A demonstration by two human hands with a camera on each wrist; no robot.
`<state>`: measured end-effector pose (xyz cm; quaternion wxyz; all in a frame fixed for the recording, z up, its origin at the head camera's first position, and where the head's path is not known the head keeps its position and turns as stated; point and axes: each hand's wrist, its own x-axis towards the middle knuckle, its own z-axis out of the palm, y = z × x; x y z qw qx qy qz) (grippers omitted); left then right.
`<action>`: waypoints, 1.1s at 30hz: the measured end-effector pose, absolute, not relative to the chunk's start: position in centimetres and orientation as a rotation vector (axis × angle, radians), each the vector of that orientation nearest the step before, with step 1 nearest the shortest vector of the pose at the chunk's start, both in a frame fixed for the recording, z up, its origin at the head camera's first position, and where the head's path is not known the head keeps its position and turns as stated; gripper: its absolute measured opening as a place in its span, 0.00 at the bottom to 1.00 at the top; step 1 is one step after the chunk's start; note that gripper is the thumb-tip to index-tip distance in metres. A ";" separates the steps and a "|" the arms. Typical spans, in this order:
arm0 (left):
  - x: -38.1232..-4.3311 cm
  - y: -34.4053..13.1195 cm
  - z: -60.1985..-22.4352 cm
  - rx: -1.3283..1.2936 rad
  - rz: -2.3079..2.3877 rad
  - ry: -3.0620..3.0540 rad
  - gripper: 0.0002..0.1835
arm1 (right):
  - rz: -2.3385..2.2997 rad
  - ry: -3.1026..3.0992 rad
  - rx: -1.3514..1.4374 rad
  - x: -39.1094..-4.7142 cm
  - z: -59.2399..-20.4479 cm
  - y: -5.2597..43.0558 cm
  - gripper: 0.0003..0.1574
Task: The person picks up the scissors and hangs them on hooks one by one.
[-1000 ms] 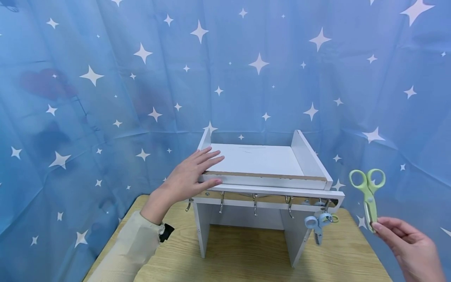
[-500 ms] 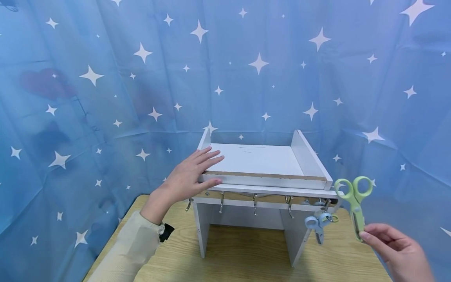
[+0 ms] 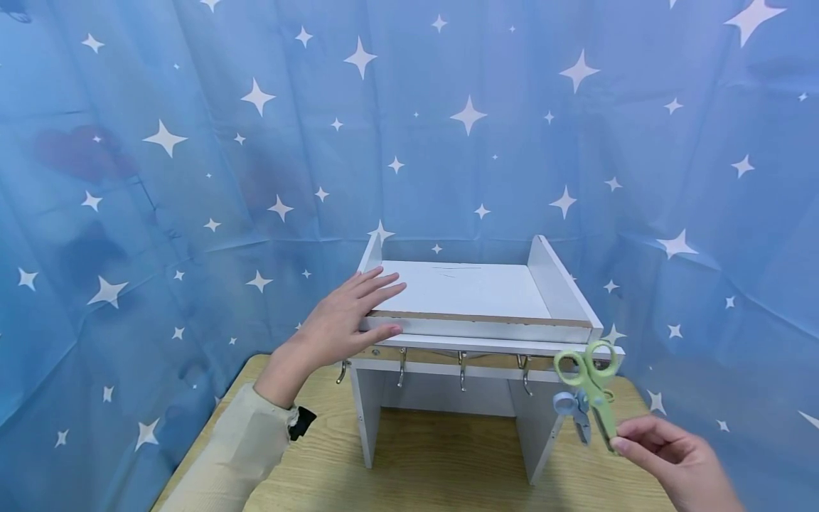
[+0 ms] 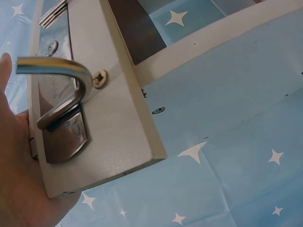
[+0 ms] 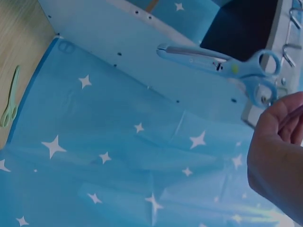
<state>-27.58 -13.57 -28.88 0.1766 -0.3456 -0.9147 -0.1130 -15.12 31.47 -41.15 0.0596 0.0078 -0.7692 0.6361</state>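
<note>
My right hand (image 3: 672, 462) pinches green scissors (image 3: 595, 391) by the blade end, handle loops upward. In the head view they overlap the blue scissors (image 3: 572, 412), which hang from a hook at the rack's right end. The right wrist view shows the blue scissors (image 5: 236, 71) close by my right hand (image 5: 279, 151); the held pair is hidden there. My left hand (image 3: 339, 316) rests on the left front corner of the white shelf rack (image 3: 473, 327), fingers extended and spread. Beside the left hand (image 4: 28, 179), the left wrist view shows a metal hook (image 4: 71, 71).
Several metal hooks (image 3: 463, 371) line the rack's front rail. The rack stands on a wooden table (image 3: 448, 455), and a blue star-patterned curtain (image 3: 473, 163) surrounds it. Another light green pair of scissors (image 5: 10, 104) lies on the table in the right wrist view.
My right hand has moved left and slightly down, carrying the green scissors from beyond the rack's right side to in front of the blue pair. My left hand has stayed in place.
</note>
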 end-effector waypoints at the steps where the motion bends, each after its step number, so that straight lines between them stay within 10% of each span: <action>1: -27.6 -13.6 -28.9 -0.978 -0.321 -2.589 0.37 | 1.929 -2.334 0.058 -15.1 -41.3 31.3 0.12; 33: -27.7 -13.6 -29.0 -0.978 -0.328 -2.577 0.37 | 1.851 -2.641 0.366 -16.4 -43.3 29.1 0.07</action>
